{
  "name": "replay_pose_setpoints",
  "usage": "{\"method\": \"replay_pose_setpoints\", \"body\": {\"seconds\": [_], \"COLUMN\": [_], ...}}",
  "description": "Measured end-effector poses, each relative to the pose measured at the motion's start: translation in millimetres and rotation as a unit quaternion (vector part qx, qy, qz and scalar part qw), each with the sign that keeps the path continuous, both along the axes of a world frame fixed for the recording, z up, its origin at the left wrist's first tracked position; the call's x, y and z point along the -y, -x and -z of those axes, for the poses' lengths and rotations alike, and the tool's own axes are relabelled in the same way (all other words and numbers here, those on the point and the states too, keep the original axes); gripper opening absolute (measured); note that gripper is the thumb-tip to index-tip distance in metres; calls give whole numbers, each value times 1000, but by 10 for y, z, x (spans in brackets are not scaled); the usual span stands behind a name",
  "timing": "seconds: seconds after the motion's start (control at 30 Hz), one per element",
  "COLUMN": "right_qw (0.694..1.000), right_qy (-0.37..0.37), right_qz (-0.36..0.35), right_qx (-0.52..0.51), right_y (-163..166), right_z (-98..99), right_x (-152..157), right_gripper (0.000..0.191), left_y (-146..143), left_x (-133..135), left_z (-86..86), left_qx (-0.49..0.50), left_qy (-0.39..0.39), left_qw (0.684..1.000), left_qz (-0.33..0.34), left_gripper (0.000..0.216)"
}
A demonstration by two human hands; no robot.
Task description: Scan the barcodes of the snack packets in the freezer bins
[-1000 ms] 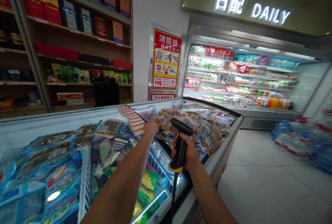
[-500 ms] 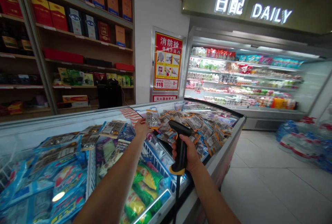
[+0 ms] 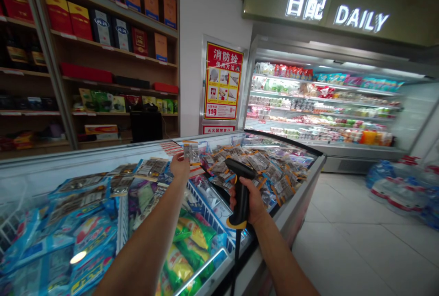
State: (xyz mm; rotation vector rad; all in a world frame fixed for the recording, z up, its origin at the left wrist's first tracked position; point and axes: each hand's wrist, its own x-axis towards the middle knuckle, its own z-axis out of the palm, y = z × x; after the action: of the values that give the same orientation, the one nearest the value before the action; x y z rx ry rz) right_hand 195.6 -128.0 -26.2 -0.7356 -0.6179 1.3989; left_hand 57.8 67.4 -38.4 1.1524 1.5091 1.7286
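My left hand [image 3: 179,165] is stretched out over the chest freezer [image 3: 302,175] and pinches a small clear food packet [image 3: 190,151], held upright above the pile. My right hand [image 3: 252,201] is wrapped round the grip of a black and yellow barcode scanner [image 3: 240,191], whose head points toward the packet. A black cable hangs down from the scanner's grip. Below both hands lies a heap of similar small packets [image 3: 260,166] in the right part of the freezer.
Blue and green frozen food bags [image 3: 82,223] fill the freezer's left part, split by white wire dividers [image 3: 206,204]. Wooden shelves with boxes [image 3: 103,26] stand behind. An open refrigerated display [image 3: 322,104] lines the right wall. Water bottle packs [image 3: 401,186] sit on the tiled floor.
My left hand has lifted one packet out of the pile and drawn it back to the left and up. The scanner hand has hardly moved.
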Motion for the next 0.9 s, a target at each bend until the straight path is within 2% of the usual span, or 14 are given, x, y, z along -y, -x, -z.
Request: {"method": "replay_pose_setpoints", "body": {"seconds": [0.13, 0.33, 0.47, 0.57, 0.63, 0.7, 0.77, 0.83, 0.9], "right_qw": [999, 997, 996, 996, 996, 997, 997, 997, 996], "right_qy": [-10, -17, -19, -9, -7, -11, -13, -14, -12], "right_qz": [26, 65, 75, 77, 78, 75, 73, 73, 76], "right_qx": [-16, -27, -32, -33, -31, -29, -29, -30, -35], "right_y": [-19, -37, -55, -71, -78, -83, -86, -88, -90], "right_z": [-5, -14, -7, 8, 15, 19, 18, 14, 11], "right_x": [6, 11, 18, 14, 9, 8, 11, 18, 25], "right_gripper": [23, 21, 21, 22, 22, 22, 22, 22, 22], "left_y": [292, 890, 1144, 1177, 1110, 997, 895, 867, 942], "left_x": [1, 99, 214, 260, 262, 249, 231, 211, 189], "left_z": [-114, -299, -356, -326, -274, -208, -143, -90, -56], "left_qx": [-153, -244, -303, -345, -397, -471, -554, -611, -626], "left_qy": [25, 43, 91, 108, 69, 17, -7, 5, 30], "left_qw": [984, 958, 936, 920, 901, 871, 829, 790, 777], "left_qz": [-84, -142, -155, -151, -160, -138, -78, -42, -55], "left_gripper": [30, 36, 38, 39, 37, 35, 33, 30, 31]}}
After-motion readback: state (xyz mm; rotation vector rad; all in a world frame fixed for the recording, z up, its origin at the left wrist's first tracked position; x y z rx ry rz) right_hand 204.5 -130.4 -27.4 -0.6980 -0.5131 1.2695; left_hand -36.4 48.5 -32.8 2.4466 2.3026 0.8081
